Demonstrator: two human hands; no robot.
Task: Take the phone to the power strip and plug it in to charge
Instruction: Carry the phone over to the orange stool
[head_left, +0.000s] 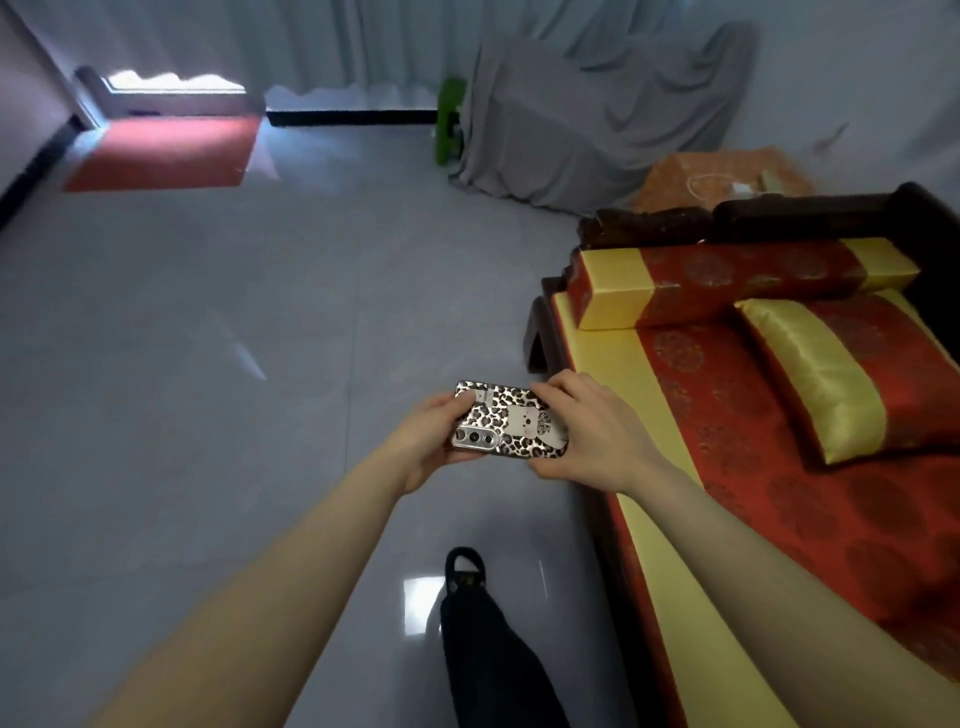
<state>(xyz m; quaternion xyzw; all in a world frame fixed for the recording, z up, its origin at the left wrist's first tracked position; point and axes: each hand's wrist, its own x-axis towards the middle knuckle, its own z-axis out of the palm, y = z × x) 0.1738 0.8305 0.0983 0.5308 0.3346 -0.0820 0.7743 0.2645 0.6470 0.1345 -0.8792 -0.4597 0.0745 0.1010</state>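
Phone (511, 421) back-up, long axis left-right, camera end left, both hands gripping.

Both arms extended forward. Left hand (423, 434) and right hand (587, 434) grip opposite ends of phone (511, 421), fingers curled around it.

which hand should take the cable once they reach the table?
Probably right hand: the white cable on the orange table lies ahead on that side. Left hand keeps the phone.
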